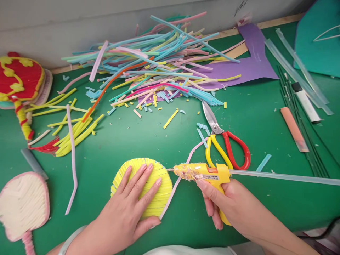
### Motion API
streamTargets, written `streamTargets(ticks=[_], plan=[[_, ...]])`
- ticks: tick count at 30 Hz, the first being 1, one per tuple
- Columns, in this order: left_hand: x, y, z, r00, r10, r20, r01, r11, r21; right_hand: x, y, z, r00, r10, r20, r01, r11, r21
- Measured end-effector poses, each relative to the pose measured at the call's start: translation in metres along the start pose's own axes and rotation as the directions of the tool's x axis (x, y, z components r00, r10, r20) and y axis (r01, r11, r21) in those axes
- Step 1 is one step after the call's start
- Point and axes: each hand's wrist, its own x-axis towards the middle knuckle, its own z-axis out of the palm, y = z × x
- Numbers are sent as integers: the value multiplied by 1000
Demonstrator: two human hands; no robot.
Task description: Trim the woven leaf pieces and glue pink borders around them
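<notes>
My left hand (136, 200) lies flat with fingers spread on a yellow disc (162, 184) faced with rows of yellow pipe cleaners. In my right hand (225, 202) is a yellow hot glue gun (203, 171), its nozzle at the right edge of the disc. A long clear glue stick (281, 176) sticks out of its back. A pale pink pipe cleaner (174, 187) runs along the disc's lower right edge, passes behind the gun and curves up toward scissors (216, 125) with one red and one yellow handle.
A heap of coloured pipe cleaners (159, 53) lies at the back, partly over purple sheet (262, 67). Yellow strips (77, 136) and a red fan-shaped piece (22, 81) are at left, above a cream fan (23, 205). Glue sticks (297, 71) and dark wires (294, 124) lie right.
</notes>
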Motion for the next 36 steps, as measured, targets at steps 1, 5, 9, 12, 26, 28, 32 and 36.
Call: streamTargets(ticks=[1, 5, 9, 12, 26, 28, 32, 36], plan=[[0, 0, 0, 1000, -1, 0, 1, 1000, -1, 0, -2, 0, 1000, -2, -2, 2, 1000, 1], [0, -1, 0, 1000, 4, -3, -4, 1000, 6, 0, -7, 1, 999, -32, 3, 31, 999, 8], [1, -1, -2, 1000, 10, -1, -10, 1000, 16, 6, -8, 2, 999, -39, 23, 40, 999, -33], [2, -1, -2, 1000, 9, -2, -9, 1000, 14, 10, -7, 2, 999, -30, 38, 32, 998, -51], [2, -1, -3, 1000, 12, -14, -13, 1000, -6, 9, -6, 1, 999, -22, 42, 26, 995, -94], [2, -1, -2, 1000, 10, -11, -10, 1000, -5, 7, -8, 0, 999, -28, 26, 30, 995, -99], [0, 0, 1, 1000, -14, -5, 14, 1000, -17, 4, -13, 0, 999, -26, 20, 28, 994, -103], [1, -1, 0, 1000, -4, -8, 4, 1000, -13, 5, -14, 0, 999, -26, 21, 28, 994, -102]])
